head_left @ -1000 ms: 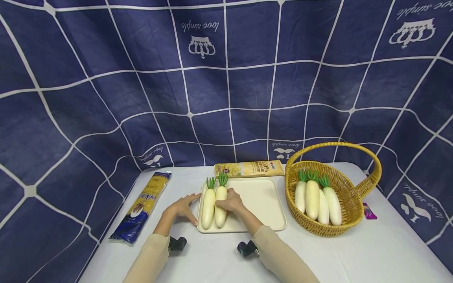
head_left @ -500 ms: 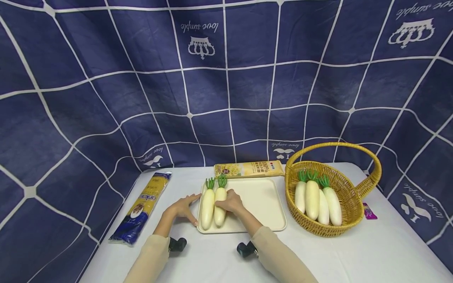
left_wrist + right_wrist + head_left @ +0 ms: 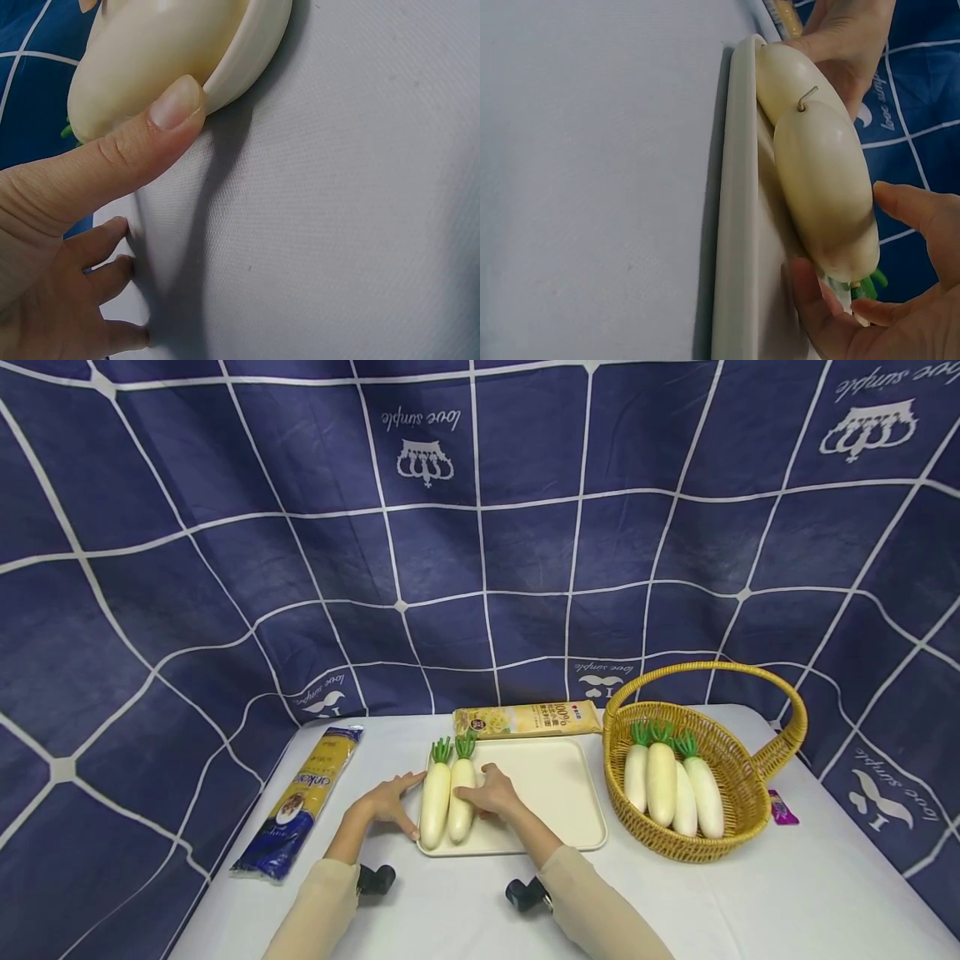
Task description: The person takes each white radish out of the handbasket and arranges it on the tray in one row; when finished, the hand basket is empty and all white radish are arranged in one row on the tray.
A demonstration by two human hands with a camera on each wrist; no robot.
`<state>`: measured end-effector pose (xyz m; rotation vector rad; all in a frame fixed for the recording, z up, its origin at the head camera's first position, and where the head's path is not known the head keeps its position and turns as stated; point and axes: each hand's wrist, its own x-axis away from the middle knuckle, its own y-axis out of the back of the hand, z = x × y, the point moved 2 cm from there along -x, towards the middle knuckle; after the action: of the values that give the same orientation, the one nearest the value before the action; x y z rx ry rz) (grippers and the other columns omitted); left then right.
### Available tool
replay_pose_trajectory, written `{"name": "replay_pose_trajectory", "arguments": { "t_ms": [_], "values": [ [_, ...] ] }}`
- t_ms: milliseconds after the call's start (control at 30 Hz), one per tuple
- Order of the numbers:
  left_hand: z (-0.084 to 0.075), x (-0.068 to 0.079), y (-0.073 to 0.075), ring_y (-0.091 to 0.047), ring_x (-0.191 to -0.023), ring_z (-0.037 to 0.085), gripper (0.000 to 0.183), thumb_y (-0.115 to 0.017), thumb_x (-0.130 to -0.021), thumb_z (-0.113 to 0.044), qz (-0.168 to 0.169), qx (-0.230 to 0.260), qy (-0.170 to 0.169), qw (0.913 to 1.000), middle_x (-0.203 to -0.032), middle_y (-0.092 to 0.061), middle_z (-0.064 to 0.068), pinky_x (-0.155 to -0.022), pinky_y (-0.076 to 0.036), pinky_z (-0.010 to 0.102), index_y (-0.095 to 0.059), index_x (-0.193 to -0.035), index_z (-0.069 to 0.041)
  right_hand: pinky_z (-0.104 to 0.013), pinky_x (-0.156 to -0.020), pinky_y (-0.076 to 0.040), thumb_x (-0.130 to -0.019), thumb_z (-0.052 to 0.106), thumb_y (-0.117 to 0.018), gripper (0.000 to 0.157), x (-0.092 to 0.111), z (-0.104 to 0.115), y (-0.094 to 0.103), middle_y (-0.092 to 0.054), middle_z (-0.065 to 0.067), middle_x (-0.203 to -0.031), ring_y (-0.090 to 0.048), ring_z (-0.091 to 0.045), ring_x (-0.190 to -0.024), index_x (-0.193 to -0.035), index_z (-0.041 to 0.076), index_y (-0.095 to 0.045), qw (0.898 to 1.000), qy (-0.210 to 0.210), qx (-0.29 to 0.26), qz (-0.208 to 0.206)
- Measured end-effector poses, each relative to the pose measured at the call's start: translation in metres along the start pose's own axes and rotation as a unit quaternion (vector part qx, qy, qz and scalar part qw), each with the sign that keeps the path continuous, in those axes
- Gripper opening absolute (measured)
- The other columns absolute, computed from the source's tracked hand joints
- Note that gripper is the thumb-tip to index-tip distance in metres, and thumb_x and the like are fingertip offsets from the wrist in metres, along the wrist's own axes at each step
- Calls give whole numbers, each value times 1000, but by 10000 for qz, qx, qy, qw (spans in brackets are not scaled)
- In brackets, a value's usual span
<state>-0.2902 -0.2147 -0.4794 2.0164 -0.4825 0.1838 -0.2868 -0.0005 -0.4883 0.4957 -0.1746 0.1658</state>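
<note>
Two white radishes with green tops lie side by side on the left of a cream tray (image 3: 551, 793). My right hand (image 3: 491, 792) is at the right-hand radish (image 3: 461, 806), its fingers spread. In the right wrist view the thumb tip (image 3: 885, 193) meets one side of that radish, and a fingertip (image 3: 804, 274) is close by its other side. Beside the left radish (image 3: 435, 806), my left hand (image 3: 386, 802) has its fingers spread on the cloth. The left thumb (image 3: 176, 105) touches the tray's corner, right by the radish end.
A wicker basket (image 3: 738, 802) holding several white radishes stands right of the tray. One yellow pasta pack (image 3: 528, 718) lies behind the tray, a blue-and-yellow one (image 3: 300, 802) at left. A small purple packet (image 3: 782, 808) lies beyond the basket. Blue curtain (image 3: 540, 552) hangs behind.
Both radishes have shifted slightly left on the tray, up against its left edge. My right index finger has come away from the radish. The left hand has stayed in place.
</note>
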Motion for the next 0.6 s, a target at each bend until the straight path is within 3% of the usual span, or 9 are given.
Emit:
{"name": "replay_pose_trajectory", "arguments": {
  "t_ms": [233, 400, 600],
  "values": [
    [0, 0, 0, -19, -137, 48, 113, -92, -50, -23, -29, -44, -50, 10000, -150, -28, 22, -108, -16, 67, -35, -146, -15, -29, -58, -52, -77, 34, -73, 81, 8, -8, 4, -61, -13, -79, -60, -20, -60, -136, -7, -37, 10000, 85, -35, 21],
    [0, 1, 0, -19, -137, 48, 113, -92, -49, -24, -14, -28, -71, 10000, -150, -27, 22, -108, -16, 66, -34, -147, -15, -34, -68, -53, -77, 34, -72, 80, 17, -12, 13, -61, -13, -89, -60, -19, -67, -136, -7, -37, 9995, 279, 135, 79],
    [0, 1, 0, -19, -137, 48, 114, -92, -49, -25, -14, -13, -96, 10000, -150, -27, 23, -108, -16, 66, -34, -146, -14, -31, -62, -55, -81, 35, -70, 78, 29, -15, 33, -62, -16, -96, -64, -24, -68, -138, -6, -35, 9987, 434, 205, 145]
  ]
}}
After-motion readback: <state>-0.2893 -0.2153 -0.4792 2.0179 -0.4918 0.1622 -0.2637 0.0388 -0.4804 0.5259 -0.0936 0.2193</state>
